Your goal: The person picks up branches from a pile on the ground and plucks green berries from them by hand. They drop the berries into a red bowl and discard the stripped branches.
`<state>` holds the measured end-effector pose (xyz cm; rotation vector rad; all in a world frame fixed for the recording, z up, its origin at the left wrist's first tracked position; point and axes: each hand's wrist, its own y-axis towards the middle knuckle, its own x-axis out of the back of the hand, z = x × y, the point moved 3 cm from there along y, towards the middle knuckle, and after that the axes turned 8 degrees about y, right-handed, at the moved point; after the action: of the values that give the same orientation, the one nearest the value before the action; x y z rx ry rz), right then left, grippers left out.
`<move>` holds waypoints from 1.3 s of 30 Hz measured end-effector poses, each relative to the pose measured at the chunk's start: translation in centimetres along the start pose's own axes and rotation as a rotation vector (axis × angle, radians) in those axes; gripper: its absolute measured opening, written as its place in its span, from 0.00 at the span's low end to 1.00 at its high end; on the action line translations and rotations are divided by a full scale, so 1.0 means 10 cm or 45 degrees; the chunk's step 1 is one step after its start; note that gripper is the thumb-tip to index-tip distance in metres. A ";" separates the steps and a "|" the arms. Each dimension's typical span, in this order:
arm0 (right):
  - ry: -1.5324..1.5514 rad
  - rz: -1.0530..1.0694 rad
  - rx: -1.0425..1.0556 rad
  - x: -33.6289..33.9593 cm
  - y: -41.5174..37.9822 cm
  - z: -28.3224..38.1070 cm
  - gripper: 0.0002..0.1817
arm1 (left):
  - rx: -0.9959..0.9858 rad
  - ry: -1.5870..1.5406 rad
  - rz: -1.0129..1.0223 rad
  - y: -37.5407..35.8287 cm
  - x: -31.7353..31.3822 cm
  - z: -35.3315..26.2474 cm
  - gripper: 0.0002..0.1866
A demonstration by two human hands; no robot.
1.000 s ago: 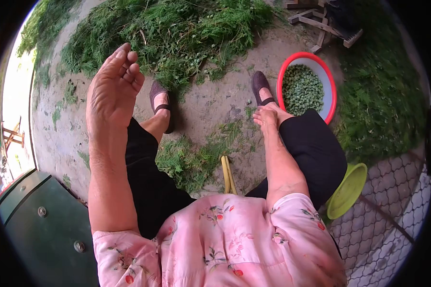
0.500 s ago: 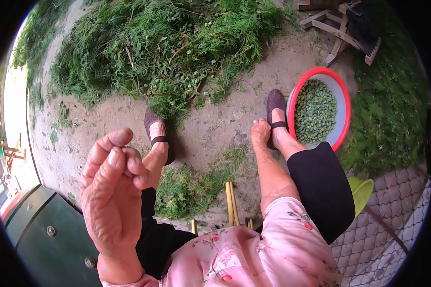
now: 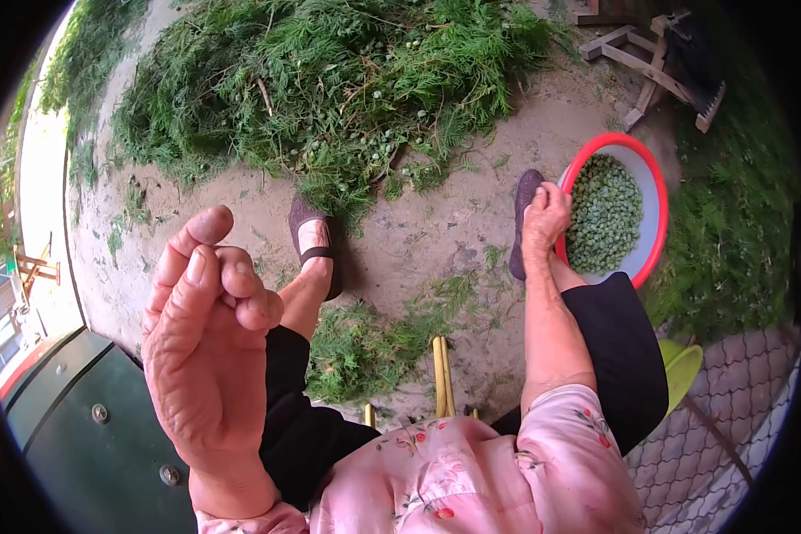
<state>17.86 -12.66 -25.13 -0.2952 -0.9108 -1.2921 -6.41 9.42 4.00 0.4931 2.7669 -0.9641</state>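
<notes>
The red-rimmed basin [image 3: 657,233] sits on the dirt ground at about 2 o'clock, beside the right foot, well filled with small green seeds [image 3: 605,214]. Loaded like that it is likely heavy for its thin, flexible rim; the seeds are light, loose and apt to roll, best scooped by the handful. The right hand [image 3: 546,216] reaches down with the arm nearly straight, fingers curled at the basin's near edge; whether it grips anything is hard to tell. The left hand [image 3: 206,338] is raised close to the camera, fingers loosely curled, holding nothing visible
</notes>
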 end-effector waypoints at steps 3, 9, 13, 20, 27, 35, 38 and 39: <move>-0.242 -0.337 -0.303 0.45 0.46 -0.29 0.08 | -0.044 -0.044 0.000 -0.01 0.07 -0.06 0.16; -0.063 -0.100 -0.101 -0.08 0.25 -0.08 0.12 | -0.002 -0.043 -0.009 -0.02 0.16 -0.06 0.16; 1.038 0.511 -0.700 -1.11 -0.31 0.47 0.10 | -0.028 -0.042 -0.008 -0.01 0.20 -0.08 0.15; 0.892 0.681 -1.010 -1.70 -0.51 0.27 0.14 | 0.041 0.010 -0.037 -0.03 0.23 -0.08 0.15; 0.635 0.485 -1.165 -1.12 -0.80 -0.29 0.11 | -0.006 0.012 -0.023 -0.08 0.20 -0.02 0.13; 0.202 0.729 -0.244 -1.61 -0.56 0.48 0.08 | -0.012 0.056 -0.015 -0.05 0.16 -0.02 0.13; -0.007 0.773 -0.255 -1.60 -0.64 0.47 0.11 | -0.020 0.061 -0.003 -0.05 0.16 -0.01 0.13; -0.013 0.692 -0.258 -1.55 -0.66 0.46 0.12 | -0.017 0.060 0.020 -0.05 0.15 -0.01 0.13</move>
<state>10.01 -0.75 -35.24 -0.6599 -0.6451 -0.8753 -8.02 9.52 3.95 0.5419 2.8045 -0.9420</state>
